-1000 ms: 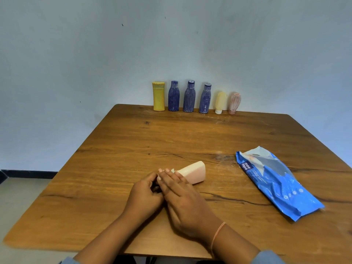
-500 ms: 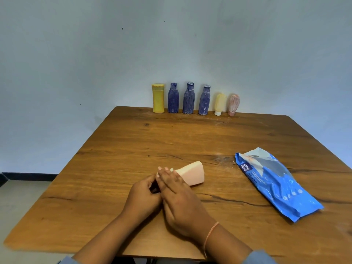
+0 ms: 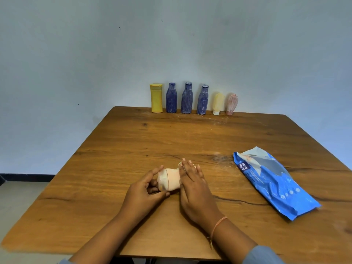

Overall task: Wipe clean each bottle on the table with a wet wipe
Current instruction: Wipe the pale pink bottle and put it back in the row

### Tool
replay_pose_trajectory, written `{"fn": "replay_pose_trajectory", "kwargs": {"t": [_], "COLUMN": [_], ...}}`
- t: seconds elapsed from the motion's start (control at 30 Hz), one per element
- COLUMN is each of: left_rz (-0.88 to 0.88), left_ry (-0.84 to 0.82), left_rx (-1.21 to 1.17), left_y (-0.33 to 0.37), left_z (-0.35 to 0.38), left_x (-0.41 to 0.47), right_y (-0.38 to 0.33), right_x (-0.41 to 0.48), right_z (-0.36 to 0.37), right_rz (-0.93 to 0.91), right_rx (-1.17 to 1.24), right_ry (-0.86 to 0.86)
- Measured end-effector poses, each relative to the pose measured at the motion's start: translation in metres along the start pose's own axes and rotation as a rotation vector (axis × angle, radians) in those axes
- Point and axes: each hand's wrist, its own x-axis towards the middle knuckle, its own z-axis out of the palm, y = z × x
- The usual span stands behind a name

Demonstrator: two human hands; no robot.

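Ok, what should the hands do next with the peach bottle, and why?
Probably rub the right hand and its wet wipe along the peach bottle while the left hand steadies the cap end: the bottle lies on its side, gripped there, with the wipe pressed on it.

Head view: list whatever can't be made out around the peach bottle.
In the head view:
peach bottle: its right end is hidden under the right hand.
wet wipe: only a white edge shows beyond that hand; the rest is covered.
far-row bottles: any print is too small to read.
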Motion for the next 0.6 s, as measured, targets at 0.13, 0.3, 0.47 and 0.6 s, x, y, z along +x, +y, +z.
{"fn": "replay_pose_trajectory", "kwargs": {"t": [0.13, 0.3, 0.47, 0.6], "left_rz": [0.012, 0.002, -0.035, -0.014], "left_ry": [-0.011, -0.012, 0.022, 0.028], "left_rx": [-0.012, -0.046, -0.078, -0.041], "left_y": [-0.001, -0.004, -0.011, -0.010], "left_z": [0.000, 0.000, 0.005, 0.006], "left_x": [0.002, 0.003, 0.007, 0.007], "right_y": [-0.026, -0.027, 0.007, 0.016], "right_x": [-0.001, -0.004, -0.013, -0.002], "right_z": [0.005, -0.004, -0.024, -0.030], "right_rz": [-0.124, -0.218, -0.128, 0.053], "right_rx": [0.081, 0.073, -0.015, -0.046], "right_ry": [-0.090, -0.181, -0.165, -0.126]}}
